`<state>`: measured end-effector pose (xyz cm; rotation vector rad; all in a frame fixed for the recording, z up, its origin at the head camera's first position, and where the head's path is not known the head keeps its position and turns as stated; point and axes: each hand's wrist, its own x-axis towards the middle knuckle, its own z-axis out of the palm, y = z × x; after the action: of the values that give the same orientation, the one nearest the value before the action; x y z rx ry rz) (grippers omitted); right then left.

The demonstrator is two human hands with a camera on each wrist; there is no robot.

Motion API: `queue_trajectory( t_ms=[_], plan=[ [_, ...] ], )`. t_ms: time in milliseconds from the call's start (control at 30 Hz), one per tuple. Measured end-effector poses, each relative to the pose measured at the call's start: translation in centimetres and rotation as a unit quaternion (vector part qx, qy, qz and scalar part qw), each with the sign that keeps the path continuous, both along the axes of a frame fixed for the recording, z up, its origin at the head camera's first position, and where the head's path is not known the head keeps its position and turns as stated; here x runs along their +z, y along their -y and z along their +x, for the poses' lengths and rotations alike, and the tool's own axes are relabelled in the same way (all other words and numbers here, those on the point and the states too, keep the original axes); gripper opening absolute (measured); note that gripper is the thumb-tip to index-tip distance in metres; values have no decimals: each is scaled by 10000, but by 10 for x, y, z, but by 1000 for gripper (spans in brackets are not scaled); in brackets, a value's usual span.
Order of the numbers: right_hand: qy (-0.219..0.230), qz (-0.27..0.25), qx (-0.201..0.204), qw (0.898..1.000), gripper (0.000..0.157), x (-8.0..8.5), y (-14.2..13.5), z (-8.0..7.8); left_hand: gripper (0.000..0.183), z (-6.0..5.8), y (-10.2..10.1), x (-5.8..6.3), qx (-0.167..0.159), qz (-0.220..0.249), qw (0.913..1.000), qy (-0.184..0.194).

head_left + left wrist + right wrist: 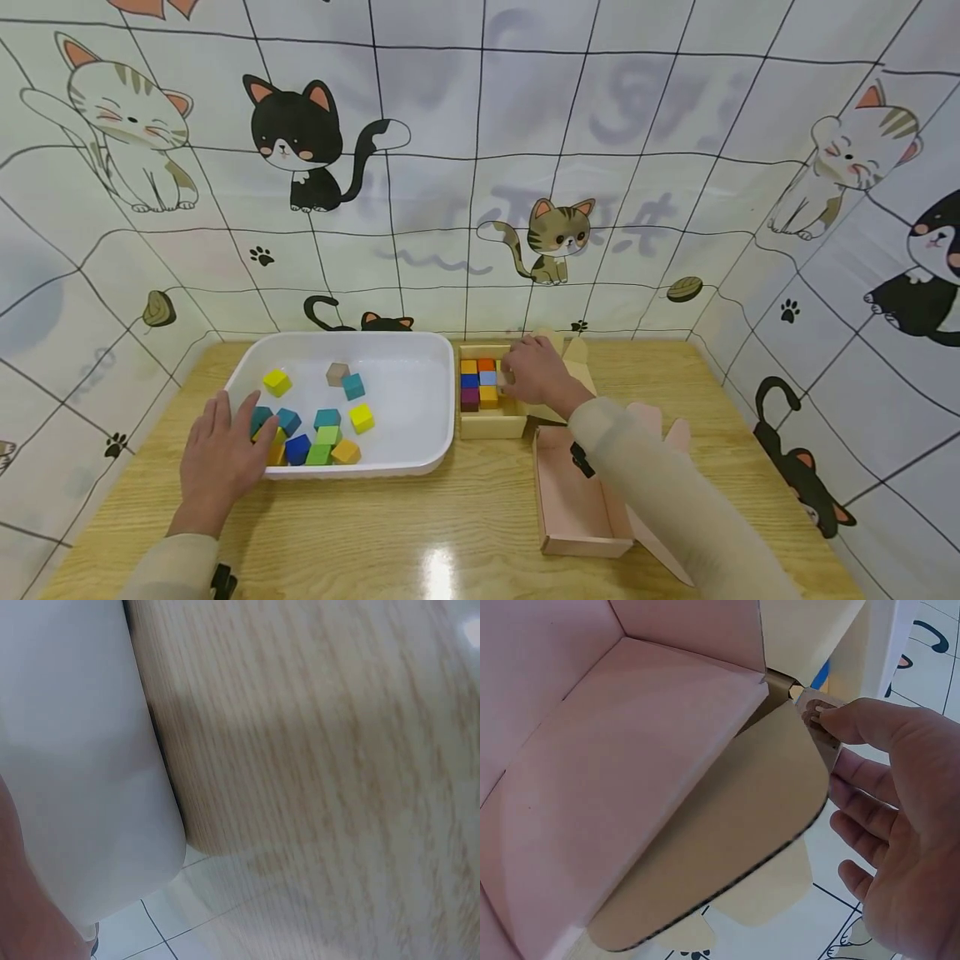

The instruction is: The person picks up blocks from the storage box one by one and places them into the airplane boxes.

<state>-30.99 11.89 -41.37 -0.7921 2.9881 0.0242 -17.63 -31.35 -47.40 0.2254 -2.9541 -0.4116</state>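
My left hand (225, 454) reaches over the left front corner of a white tray (408, 400), its fingers spread beside several coloured cubes, among them a blue cube (297, 450). In the left wrist view, only an edge of that hand (30, 900) shows against the tray's outer wall (82, 787). My right hand (542, 375) is at a cream cardboard box (491, 427) that holds rows of coloured cubes. The right wrist view shows its thumb and fingers pinching a plain wooden block (821, 724) at the box's edge.
An open pink cardboard box (581, 508) stands in front of the cream box, under my right forearm. Its lid flap extends to the right. More cubes lie in the tray, including a yellow cube (362, 418) and a wooden cube (337, 374). A cat-print cloth (450, 192) borders the wooden table.
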Motion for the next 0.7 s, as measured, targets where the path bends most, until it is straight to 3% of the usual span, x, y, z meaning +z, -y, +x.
queue_trajectory(
  t_ms=[400,700],
  plan=[
    [-247,407,5,9989,10,-15,2,2,68,1,0,1,-3,5,10000,5],
    [-461,843,-5,9954,15,-26,5,3,65,-1,0,0,-30,-2,10000,-81]
  ],
)
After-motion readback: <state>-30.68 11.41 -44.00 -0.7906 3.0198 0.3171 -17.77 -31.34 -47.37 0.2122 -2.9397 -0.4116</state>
